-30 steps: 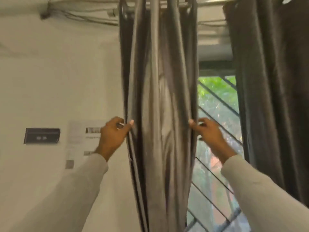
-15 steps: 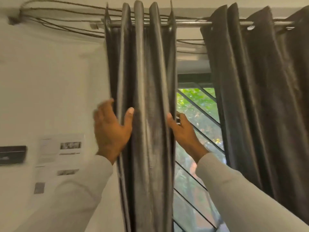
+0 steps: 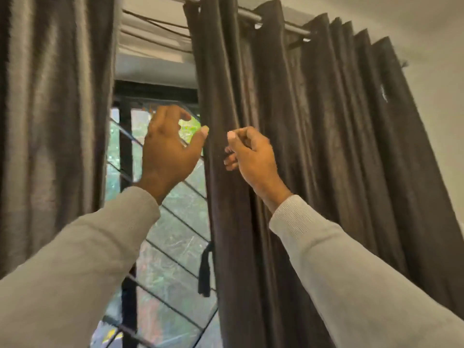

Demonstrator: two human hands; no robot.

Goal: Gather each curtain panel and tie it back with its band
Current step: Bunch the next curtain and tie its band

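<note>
The right curtain panel (image 3: 313,146), dark grey, hangs spread out on the rod (image 3: 273,21). Its dark band (image 3: 205,270) dangles loose at the panel's left edge, low down. My left hand (image 3: 170,146) is raised in front of the window with fingers curved and apart, and its thumb tip is at the panel's left edge. My right hand (image 3: 248,151) is in front of the panel's first folds. Its fingers are loosely curled and its thumb is raised, with no fabric seen between them. The left curtain panel (image 3: 55,121) hangs bunched at the left.
Between the panels is the window (image 3: 160,247) with diagonal black bars and greenery outside. Thin cables (image 3: 155,23) run above the window under the ceiling. A bare wall (image 3: 437,71) is to the right of the curtain.
My view has swung right from the left panel to the right one. Both hands have let go of the left panel and now sit at the right panel's left edge.
</note>
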